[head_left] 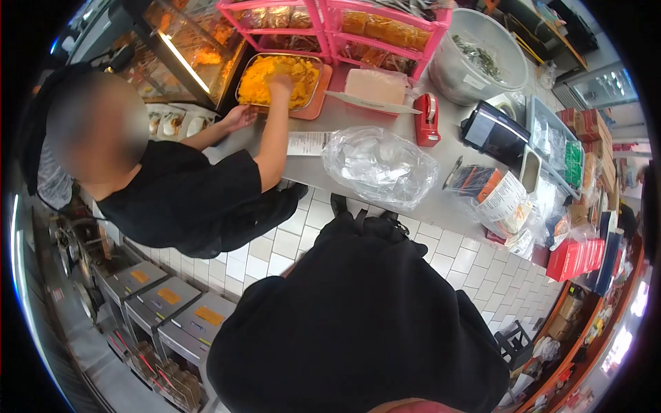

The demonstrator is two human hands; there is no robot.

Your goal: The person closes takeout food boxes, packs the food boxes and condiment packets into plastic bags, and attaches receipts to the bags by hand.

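Note:
Neither of my hands shows clearly; my black top (358,323) fills the lower middle. A blurred skin-toned patch (420,406) at the bottom edge cannot be made out. In front of me on the metal counter (303,165) lies a clear plastic bag (382,168) with something pale inside. Left of it is a printed paper slip (308,143). A co-worker in black (186,196) stands at the left, with one hand (279,84) over a tray of yellow-orange food (261,79) and the other hand (241,117) by its near edge.
Pink racks (330,38) with packets stand behind the tray. Rightward are a red tape dispenser (427,120), a large translucent tub (475,58), a dark screen (497,132) and a bagged order with a receipt (502,206). Fryers (169,303) line the lower left.

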